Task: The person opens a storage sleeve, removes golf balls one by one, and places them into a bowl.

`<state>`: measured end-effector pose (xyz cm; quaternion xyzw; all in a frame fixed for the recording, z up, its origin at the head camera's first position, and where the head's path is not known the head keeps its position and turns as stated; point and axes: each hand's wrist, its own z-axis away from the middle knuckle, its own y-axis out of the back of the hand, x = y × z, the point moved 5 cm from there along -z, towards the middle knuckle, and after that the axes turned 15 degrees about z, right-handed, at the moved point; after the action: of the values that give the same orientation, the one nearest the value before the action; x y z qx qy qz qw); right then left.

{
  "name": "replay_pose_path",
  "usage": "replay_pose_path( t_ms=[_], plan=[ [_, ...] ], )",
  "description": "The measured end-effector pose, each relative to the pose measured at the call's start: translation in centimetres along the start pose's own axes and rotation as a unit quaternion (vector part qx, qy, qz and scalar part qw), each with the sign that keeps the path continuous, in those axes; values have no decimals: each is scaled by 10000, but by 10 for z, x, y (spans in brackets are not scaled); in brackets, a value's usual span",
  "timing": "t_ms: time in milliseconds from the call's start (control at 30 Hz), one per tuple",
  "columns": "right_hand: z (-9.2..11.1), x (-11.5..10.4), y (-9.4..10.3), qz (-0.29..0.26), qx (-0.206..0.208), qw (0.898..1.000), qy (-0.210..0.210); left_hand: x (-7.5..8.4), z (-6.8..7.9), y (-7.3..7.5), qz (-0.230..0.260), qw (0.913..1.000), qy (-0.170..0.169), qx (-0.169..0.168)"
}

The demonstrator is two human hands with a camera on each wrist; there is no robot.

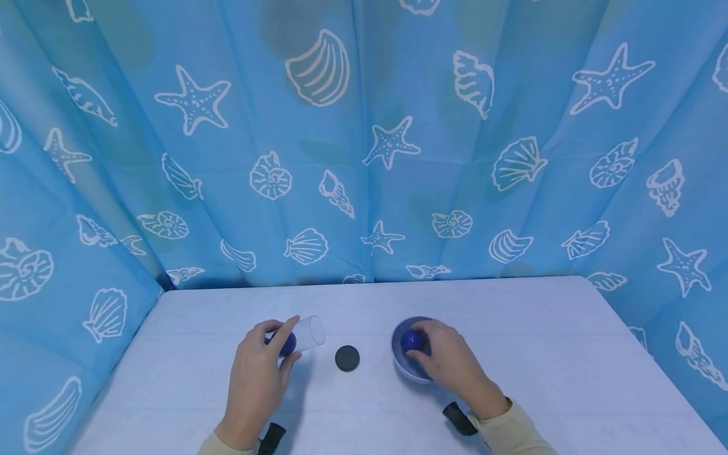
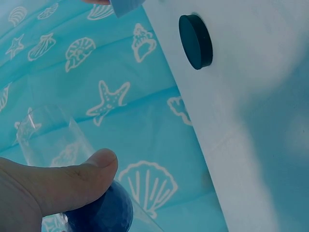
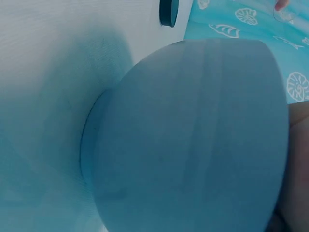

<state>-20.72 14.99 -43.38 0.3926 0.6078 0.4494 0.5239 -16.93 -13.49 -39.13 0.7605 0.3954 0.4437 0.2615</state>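
Left hand (image 1: pixel 253 374): gripping clear container (image 1: pixel 309 333), tilted, mouth to the hand's right; dark-blue ball (image 1: pixel 289 345) inside, by the fingers | black disc (image 1: pixel 347 358): flat on surface (image 1: pixel 534 335), right of left hand | bowl (image 1: pixel 407 371): under right hand (image 1: pixel 452 361), which pinches blue ball (image 1: pixel 412 340) between thumb and fingers; ball within bowl's outline, height unclear

Head view: cool, even light; soft shadow on tabletop (image 1: pixel 534 328), lower centre-left. Wrist views: dimmer, hazy, teal cast. Left wrist: broad blurred shadow, right edge. Right wrist: diffuse shadow left of bowl (image 3: pixel 193 140).
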Motion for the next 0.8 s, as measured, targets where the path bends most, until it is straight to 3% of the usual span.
replay_pose_path(
  t_ms=[800],
  plan=[
    [-4, -2, -6, 114, -359, 9992, -94, -2, 0, -1, -37, 10000, 30, -34]
  ],
)
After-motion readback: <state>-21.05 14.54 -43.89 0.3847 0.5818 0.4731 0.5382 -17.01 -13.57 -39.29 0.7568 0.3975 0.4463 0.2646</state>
